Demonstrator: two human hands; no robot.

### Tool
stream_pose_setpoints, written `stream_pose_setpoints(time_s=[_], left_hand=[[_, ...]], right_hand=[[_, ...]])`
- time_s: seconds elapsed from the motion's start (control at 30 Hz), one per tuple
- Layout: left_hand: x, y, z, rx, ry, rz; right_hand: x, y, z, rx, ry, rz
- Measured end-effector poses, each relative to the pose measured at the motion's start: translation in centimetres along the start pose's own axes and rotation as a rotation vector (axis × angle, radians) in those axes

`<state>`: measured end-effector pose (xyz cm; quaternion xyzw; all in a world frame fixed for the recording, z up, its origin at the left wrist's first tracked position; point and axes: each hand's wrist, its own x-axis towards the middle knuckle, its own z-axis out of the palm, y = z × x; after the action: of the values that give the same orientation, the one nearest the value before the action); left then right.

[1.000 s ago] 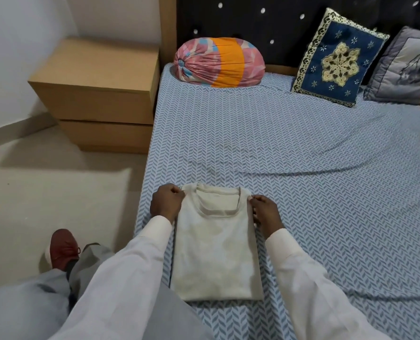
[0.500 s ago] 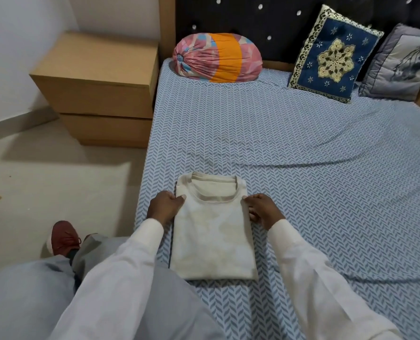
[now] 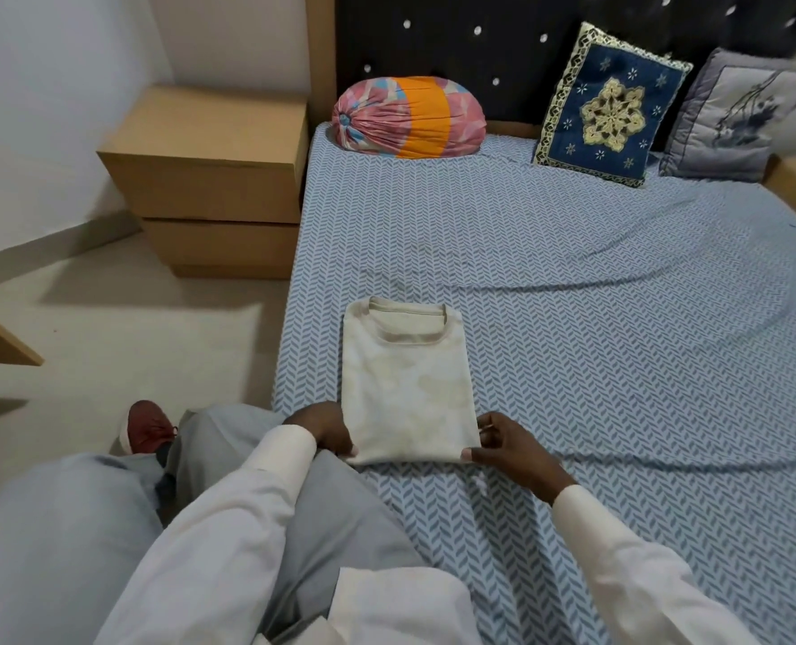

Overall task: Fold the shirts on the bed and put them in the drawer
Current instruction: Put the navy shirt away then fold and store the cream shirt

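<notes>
Cream shirt (image 3: pixel 405 388), folded to a neat rectangle, lies collar-up by the bed's (image 3: pixel 619 318) left edge.
The left hand (image 3: pixel 326 430) and right hand (image 3: pixel 512 453) each pinch a near corner; a wooden drawer unit (image 3: pixel 209 179) stands alongside.

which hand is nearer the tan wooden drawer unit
Left. The left hand holds the near-left corner of the folded cream shirt, toward the tan wooden drawer unit; the right hand holds the near-right corner, farther off.
</notes>
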<state>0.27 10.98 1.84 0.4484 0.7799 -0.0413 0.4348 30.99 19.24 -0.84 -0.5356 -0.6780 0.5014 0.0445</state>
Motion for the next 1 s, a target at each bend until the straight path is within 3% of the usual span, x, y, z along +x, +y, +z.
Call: stream_pose_setpoints(time_s=[0.13, 0.3, 0.37, 0.47, 0.53, 0.6, 0.7, 0.87, 1.0], left_hand=[[-0.2, -0.6, 0.2, 0.033, 0.083, -0.001], [-1.1, -0.9, 0.8, 0.165, 0.126, -0.017], [-1.4, -0.6, 0.7, 0.176, 0.223, -0.009], [-1.6, 1.0, 0.6, -0.027, 0.327, 0.179], [-1.7, 2.7, 1.1, -0.249, 0.252, 0.332], [-1.3, 3.7, 2.0, -0.281, 0.186, 0.372], [-0.3, 3.8, 3.4, -0.056, 0.124, 0.287], [1.2, 4.0, 4.0, 0.098, 0.196, 0.175], [1.9, 3.1, 2.8, 0.047, 0.353, 0.072]], right_hand=[[-0.4, -0.3, -0.5, -0.011, 0.134, -0.056], [-0.3, -0.3, -0.2, -0.339, 0.093, 0.055], [0.1, -1.3, 0.0, -0.388, 0.166, 0.012], [0.8, -4.1, 1.8, -0.330, 0.292, -0.231], [1.4, -5.6, 4.3, -0.322, 0.225, -0.354], [2.3, -5.9, 6.5, -0.363, 0.135, -0.371], [3.9, -5.1, 7.9, -0.353, 0.140, -0.319], [4.9, -4.8, 7.3, -0.258, 0.140, -0.267], [6.5, -3.6, 4.6, -0.240, 0.336, -0.201]])
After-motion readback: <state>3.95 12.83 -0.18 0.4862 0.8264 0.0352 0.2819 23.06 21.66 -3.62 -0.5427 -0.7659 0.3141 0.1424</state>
